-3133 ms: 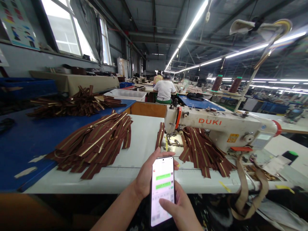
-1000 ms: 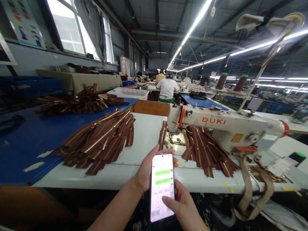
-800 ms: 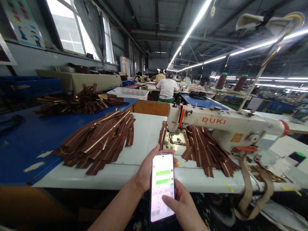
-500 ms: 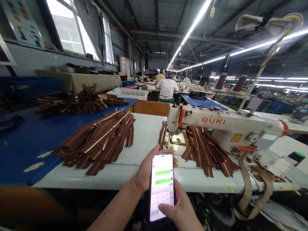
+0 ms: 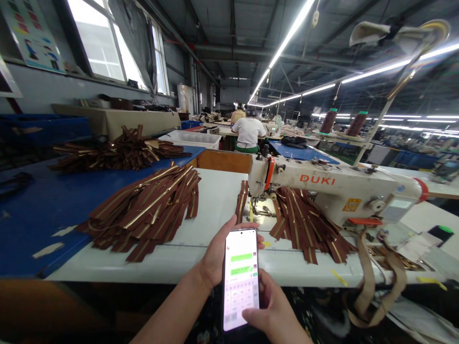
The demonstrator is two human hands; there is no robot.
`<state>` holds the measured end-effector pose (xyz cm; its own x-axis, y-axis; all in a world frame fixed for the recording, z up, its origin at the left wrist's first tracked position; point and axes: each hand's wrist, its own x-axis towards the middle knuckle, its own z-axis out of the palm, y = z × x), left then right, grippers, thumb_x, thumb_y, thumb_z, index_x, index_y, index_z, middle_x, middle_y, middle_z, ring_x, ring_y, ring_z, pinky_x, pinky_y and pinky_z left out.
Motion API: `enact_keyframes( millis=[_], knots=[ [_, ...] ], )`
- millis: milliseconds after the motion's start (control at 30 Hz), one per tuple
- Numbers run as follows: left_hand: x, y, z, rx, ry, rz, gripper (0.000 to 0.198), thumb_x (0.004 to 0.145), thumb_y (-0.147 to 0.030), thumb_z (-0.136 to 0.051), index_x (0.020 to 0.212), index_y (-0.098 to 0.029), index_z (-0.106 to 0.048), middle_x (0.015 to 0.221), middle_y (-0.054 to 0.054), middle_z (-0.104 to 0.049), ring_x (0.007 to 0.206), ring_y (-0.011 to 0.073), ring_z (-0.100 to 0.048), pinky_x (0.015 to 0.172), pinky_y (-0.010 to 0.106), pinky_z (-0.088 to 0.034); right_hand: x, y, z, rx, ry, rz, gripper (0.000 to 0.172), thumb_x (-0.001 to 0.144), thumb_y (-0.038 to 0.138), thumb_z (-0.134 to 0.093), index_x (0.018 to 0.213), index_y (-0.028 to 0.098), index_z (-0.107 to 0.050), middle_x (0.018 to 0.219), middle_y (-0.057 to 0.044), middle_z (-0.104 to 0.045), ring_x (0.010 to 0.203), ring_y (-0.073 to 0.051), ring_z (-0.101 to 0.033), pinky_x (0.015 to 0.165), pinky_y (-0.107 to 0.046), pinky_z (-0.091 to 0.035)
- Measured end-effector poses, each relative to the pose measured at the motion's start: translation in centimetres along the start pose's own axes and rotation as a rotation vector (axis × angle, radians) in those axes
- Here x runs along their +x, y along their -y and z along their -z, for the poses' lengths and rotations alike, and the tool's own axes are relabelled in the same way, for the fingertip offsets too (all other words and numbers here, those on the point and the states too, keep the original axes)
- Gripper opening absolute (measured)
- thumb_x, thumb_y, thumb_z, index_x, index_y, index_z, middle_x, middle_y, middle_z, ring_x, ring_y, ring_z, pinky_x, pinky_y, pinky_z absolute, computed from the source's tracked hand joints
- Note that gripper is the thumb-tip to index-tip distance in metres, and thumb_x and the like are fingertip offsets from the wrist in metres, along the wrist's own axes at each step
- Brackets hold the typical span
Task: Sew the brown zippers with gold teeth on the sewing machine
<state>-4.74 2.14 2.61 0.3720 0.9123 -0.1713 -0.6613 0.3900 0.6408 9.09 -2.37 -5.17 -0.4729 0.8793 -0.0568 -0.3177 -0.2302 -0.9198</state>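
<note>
Clock: read from the phone, 12 straight ahead of the wearer.
Phone: centre, low, the phone [image 5: 241, 291] is held upright-ish over the near edge of the pale surface [image 5: 179, 263], screen toward the wearer; probably angled so for reading and typing.
Left hand: left hand [image 5: 217, 260] closed round the phone from 9 o'clock, fingertips showing past its 2 o'clock edge; seems to carry most of the weight.
Right hand: right hand [image 5: 270, 303] narrow on the phone at 4 o'clock, thumb at the lower screen, fingers at the edge partly hidden; likely steadies while the thumb works the keypad.
Screen: green message bubbles above, keypad below; text too small to read.
Left pile: brown zip strips, left pile [image 5: 143, 215], 10 o'clock, fanned, overlapping; perhaps loose for easy picking.
Right pile: right pile [image 5: 304, 224], 1 to 2 o'clock, partly under the arm of the sewing machine [image 5: 346, 181]; perhaps parked there to stay near the needle.
Lone strip: lone strip [image 5: 241, 203], 12 o'clock, just left of the needle area.
Back pile: back pile [image 5: 122, 150], 10 to 11 o'clock, heaped on the blue surface [image 5: 43, 200]; likely stock kept apart.
Thread: thread cones [image 5: 329, 122], 1 o'clock, upright on a stand, presumably to unwind freely.
</note>
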Motion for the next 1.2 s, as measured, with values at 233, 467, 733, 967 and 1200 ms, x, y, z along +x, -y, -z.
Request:
enact_keyframes(
  millis=[233, 467, 733, 967, 1200],
  knots=[
    [0.1, 0.1, 0.1, 0.007, 0.002, -0.001, 0.049, 0.090, -0.050, -0.043, 0.101, -0.008, -0.065, 0.082, 0.017, -0.068, 0.069, 0.0225, -0.065, 0.056, 0.029, -0.050, 0.1, -0.3, 0.2, -0.017, -0.015, -0.011, 0.049, 0.053, 0.003, -0.063, 0.099, 0.018, -0.060, 0.083, 0.000, -0.070, 0.070, -0.017, -0.062, 0.061, -0.025, -0.043],
    [0.2, 0.2, -0.1, -0.004, -0.003, -0.001, 0.048, 0.091, -0.049, -0.042, 0.100, -0.008, -0.065, 0.082, 0.017, -0.068, 0.069, 0.0226, -0.066, 0.056, 0.029, -0.050, 0.1, 0.2, -0.2, -0.076, -0.057, 0.000, 0.050, 0.052, 0.005, -0.063, 0.100, 0.018, -0.059, 0.082, 0.000, -0.069, 0.071, -0.018, -0.062, 0.061, -0.026, -0.044],
    [0.2, 0.5, -0.9, 0.032, -0.027, -0.022, 0.042, 0.091, -0.042, -0.043, 0.105, -0.008, -0.064, 0.085, 0.016, -0.068, 0.074, 0.0235, -0.066, 0.060, 0.029, -0.050, 0.2, 1.2, -2.5, -0.122, -0.272, 0.091, 0.045, 0.053, 0.011, -0.066, 0.098, 0.018, -0.057, 0.088, -0.004, -0.071, 0.078, -0.025, -0.065, 0.069, -0.034, -0.050],
    [0.2, 1.0, -1.4, 0.085, -0.045, -0.051, 0.043, 0.090, -0.042, -0.044, 0.106, -0.007, -0.063, 0.084, 0.016, -0.068, 0.075, 0.0239, -0.065, 0.060, 0.028, -0.050, 0.1, 1.4, -2.8, -0.122, -0.337, 0.133, 0.040, 0.055, 0.014, -0.068, 0.093, 0.018, -0.057, 0.086, -0.005, -0.071, 0.077, -0.025, -0.065, 0.069, -0.035, -0.050],
    [0.3, 1.1, -1.5, 0.102, -0.023, -0.051, 0.044, 0.090, -0.043, -0.045, 0.106, -0.006, -0.063, 0.087, 0.017, -0.068, 0.077, 0.0232, -0.065, 0.065, 0.030, -0.050, 0.1, 1.5, -2.9, -0.135, -0.377, 0.134, 0.045, 0.053, 0.013, -0.067, 0.096, 0.018, -0.056, 0.085, -0.004, -0.071, 0.078, -0.026, -0.066, 0.069, -0.035, -0.051]
  ],
)
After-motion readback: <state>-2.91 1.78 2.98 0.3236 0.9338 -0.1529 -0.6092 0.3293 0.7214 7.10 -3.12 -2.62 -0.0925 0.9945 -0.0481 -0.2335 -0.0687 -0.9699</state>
